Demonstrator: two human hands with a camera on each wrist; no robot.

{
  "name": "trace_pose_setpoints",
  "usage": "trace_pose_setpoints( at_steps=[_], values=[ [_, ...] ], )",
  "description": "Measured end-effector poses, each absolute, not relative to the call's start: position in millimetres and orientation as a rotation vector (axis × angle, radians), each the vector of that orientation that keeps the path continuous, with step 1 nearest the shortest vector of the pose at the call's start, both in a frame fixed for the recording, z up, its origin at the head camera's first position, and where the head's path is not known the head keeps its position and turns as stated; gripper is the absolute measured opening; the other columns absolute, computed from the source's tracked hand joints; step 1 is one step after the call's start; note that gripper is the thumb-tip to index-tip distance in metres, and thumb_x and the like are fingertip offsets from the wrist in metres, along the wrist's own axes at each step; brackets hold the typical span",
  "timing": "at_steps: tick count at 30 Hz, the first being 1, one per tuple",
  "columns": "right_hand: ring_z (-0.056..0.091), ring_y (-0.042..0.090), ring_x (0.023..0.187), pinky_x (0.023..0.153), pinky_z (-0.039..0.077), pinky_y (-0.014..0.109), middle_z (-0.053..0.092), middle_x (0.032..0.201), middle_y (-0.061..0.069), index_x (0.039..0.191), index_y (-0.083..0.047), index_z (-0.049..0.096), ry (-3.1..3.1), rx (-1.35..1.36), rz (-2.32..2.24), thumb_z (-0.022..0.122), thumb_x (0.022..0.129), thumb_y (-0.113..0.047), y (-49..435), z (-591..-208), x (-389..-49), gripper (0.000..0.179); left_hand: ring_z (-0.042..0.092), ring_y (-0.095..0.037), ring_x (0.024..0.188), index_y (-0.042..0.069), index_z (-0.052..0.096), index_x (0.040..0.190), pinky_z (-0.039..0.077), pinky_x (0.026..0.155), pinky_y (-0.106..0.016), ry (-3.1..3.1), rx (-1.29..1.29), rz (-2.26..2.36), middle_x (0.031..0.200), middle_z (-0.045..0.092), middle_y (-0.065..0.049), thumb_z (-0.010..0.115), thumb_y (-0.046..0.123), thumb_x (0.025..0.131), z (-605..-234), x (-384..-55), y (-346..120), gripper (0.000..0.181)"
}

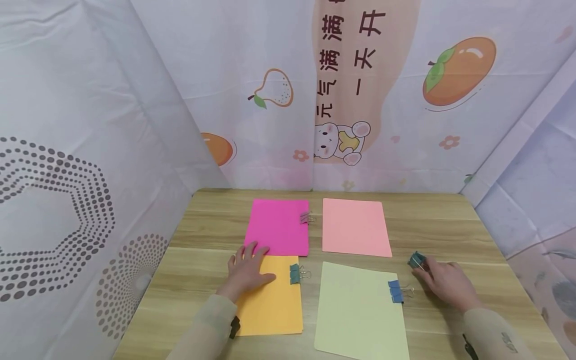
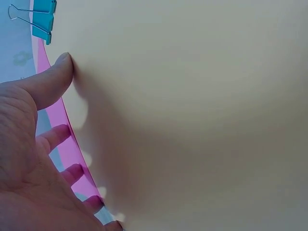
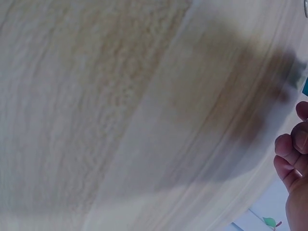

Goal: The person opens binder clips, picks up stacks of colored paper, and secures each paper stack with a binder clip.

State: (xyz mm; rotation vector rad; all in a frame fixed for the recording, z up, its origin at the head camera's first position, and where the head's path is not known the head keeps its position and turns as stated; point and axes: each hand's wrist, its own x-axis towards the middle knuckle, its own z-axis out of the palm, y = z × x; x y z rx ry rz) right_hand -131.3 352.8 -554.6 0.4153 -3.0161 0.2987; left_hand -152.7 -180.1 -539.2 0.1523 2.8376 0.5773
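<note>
My left hand (image 1: 246, 274) is spread with straight fingers over the top left of the orange paper (image 1: 274, 310); its fingertips reach the lower edge of the magenta paper (image 1: 279, 227). On the orange paper's right edge sits a teal binder clip (image 1: 294, 274), also seen in the left wrist view (image 2: 44, 20). To the right, my right hand (image 1: 447, 282) pinches another teal binder clip (image 1: 416, 259) between thumb and fingers. In the right wrist view only the curled fingers (image 3: 288, 149) and a sliver of that clip show at the edge.
Pink paper (image 1: 355, 227) lies at the back right, without a visible clip. In front of it, pale yellow paper (image 1: 360, 310) bears a blue binder clip (image 1: 396, 291). A greyish clip (image 1: 304, 218) grips the magenta paper's right edge. Patterned curtains (image 1: 270, 160) surround the wooden table (image 1: 432, 220).
</note>
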Motion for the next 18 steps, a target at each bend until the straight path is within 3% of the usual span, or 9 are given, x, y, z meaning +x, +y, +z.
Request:
trace_pose_setpoints(
  at_steps=[12,18],
  values=[
    [0.044,0.009,0.055,0.074,0.049,0.055,0.045,0.061,-0.012,0.082,-0.014,0.048,-2.971,0.457,0.263,0.07,0.097,-0.028,351.6,-553.4,-130.7,0.031,0.02,-0.053,0.146,0.018,0.052,0.149,0.016,0.111,-0.075,2.889,0.145,0.55,0.162,0.029,-0.018,0.073,0.042,0.09,-537.5,-155.6,-175.9,0.067],
    [0.041,0.01,0.055,0.07,0.047,0.051,0.042,0.06,-0.013,0.08,-0.015,0.047,-2.928,0.499,0.262,0.074,0.094,-0.027,351.0,-552.4,-132.6,0.033,0.031,-0.052,0.141,0.013,0.059,0.139,0.024,0.109,-0.071,2.981,0.175,0.542,0.154,0.041,-0.019,0.07,0.039,0.094,-529.5,-158.8,-166.8,0.053]
  ],
)
